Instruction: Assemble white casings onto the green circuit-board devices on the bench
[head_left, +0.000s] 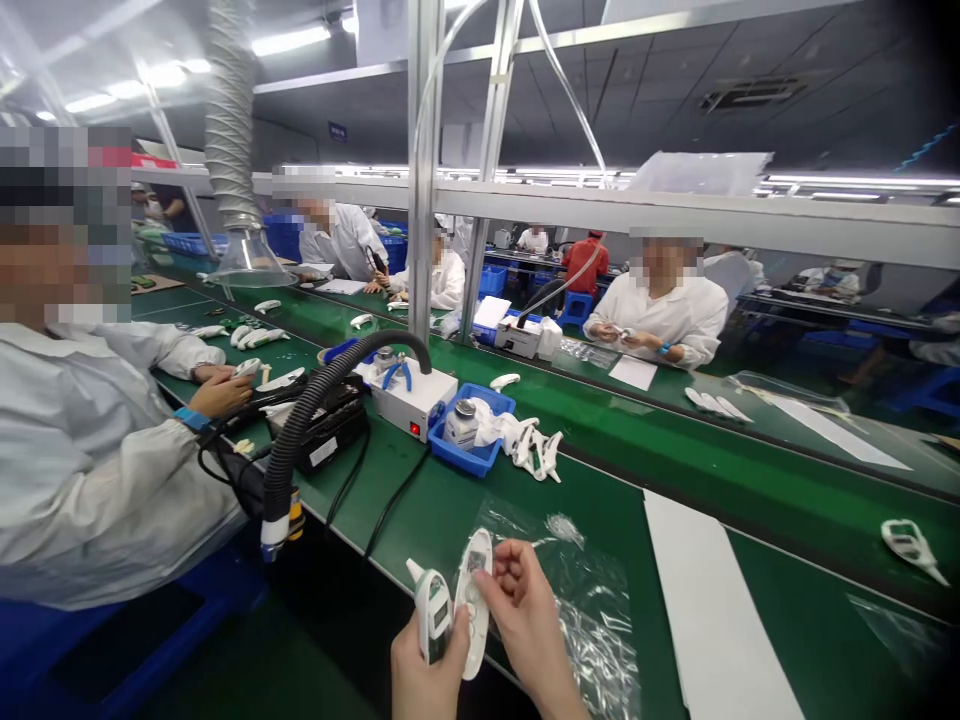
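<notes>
My left hand (pixel 430 660) is closed around a white ear thermometer body (pixel 433 610) with a pointed probe tip, a small grey display and green board showing. Beside it stands a long white plastic shell half (pixel 474 640), its hollow inner side toward me, with a window near its top. The left thumb touches the shell's lower left edge. My right hand (pixel 527 615) grips the shell's right side near the window, thumb at the front and other fingers curled. Any small part between those fingers is hidden. Under the hands lies a clear plastic bag (pixel 600 640).
A blue bin (pixel 480 460) holds a bottle and white pieces, with several thermometer parts (pixel 536 450) beside it. White sheets (pixel 712 600) lie at right. A black hose (pixel 281 450) arches from a white box (pixel 409 405). A co-worker (pixel 97 430) sits at left; others sit across the green conveyor (pixel 600 430).
</notes>
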